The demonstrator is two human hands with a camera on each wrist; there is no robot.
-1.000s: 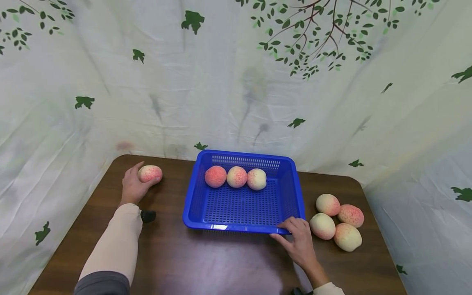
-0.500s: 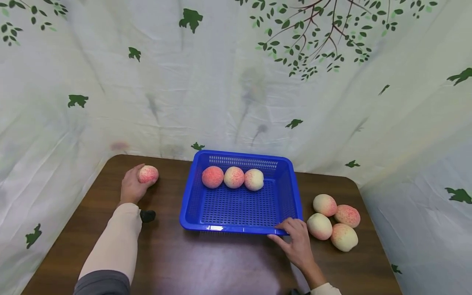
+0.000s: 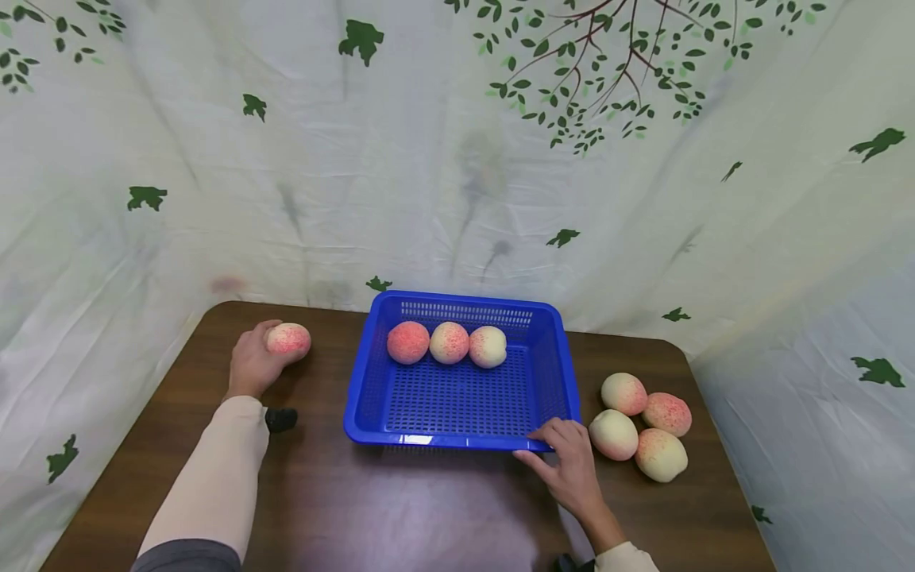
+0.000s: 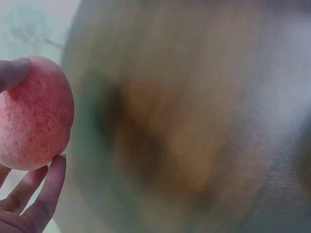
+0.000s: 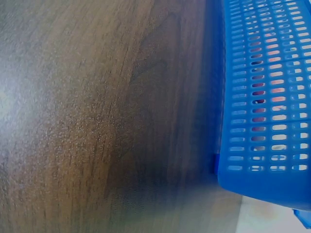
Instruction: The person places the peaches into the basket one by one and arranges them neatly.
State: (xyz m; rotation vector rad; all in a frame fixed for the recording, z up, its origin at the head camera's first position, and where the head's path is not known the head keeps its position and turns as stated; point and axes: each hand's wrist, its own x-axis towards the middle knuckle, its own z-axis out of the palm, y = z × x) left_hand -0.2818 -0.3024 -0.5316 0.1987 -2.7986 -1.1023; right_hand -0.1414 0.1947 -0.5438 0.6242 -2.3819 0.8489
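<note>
At the far left of the table, my left hand [image 3: 253,362] holds a pink-and-cream peach [image 3: 288,339]. The left wrist view shows this peach [image 4: 39,116] between the thumb on one side and the fingertips [image 4: 57,167] on the other. My right hand [image 3: 572,469] grips the near right rim of a blue plastic basket [image 3: 457,442], fingers over the edge and thumb outside it. Inside, along the far side, a red peach [image 3: 408,343], a speckled peach [image 3: 449,343] and a pale peach [image 3: 488,347] sit in a row. The right wrist view shows the basket's slotted wall [image 5: 267,97], not the hand.
Right of the basket, several peaches lie clustered on the brown table [image 3: 429,508], among them a pale one [image 3: 613,435] close to my right hand and a redder one [image 3: 668,414]. A white leaf-printed cloth [image 3: 415,159] hangs behind the table and along its sides.
The whole head view has shifted slightly left. My left hand keeps its hold on the peach, which has turned a little in its fingers. The right hand stays on the basket rim.
</note>
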